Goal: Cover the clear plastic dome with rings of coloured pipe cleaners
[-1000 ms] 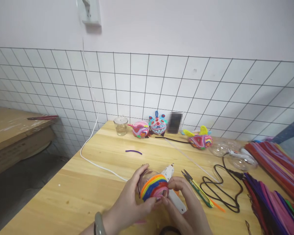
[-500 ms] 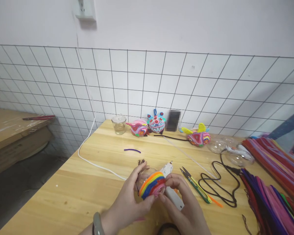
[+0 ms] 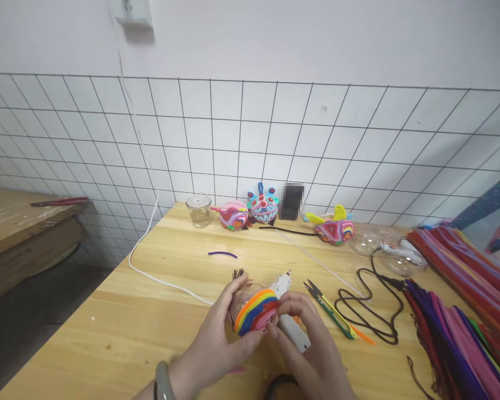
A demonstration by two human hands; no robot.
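Pale wooden table (image 3: 158, 311) fills the lower view, set against a white wall with a black wire grid. Nearest the camera, the left hand (image 3: 216, 347) and the right hand (image 3: 306, 347) close their fingers around a clear ball (image 3: 254, 308) wrapped in rainbow pipe-cleaner bands, held just above the table. A white glue gun (image 3: 289, 328) lies just behind the ball, partly under the right hand. Right of the ball lie green-handled snips (image 3: 329, 308) and a looped black cord (image 3: 370, 311); farther right, a heap of pipe cleaners (image 3: 454, 311). Beyond the ball lies a purple strand (image 3: 223, 254), then a glass jar (image 3: 199, 210) and three bright finished figures (image 3: 263, 205) by the wall.
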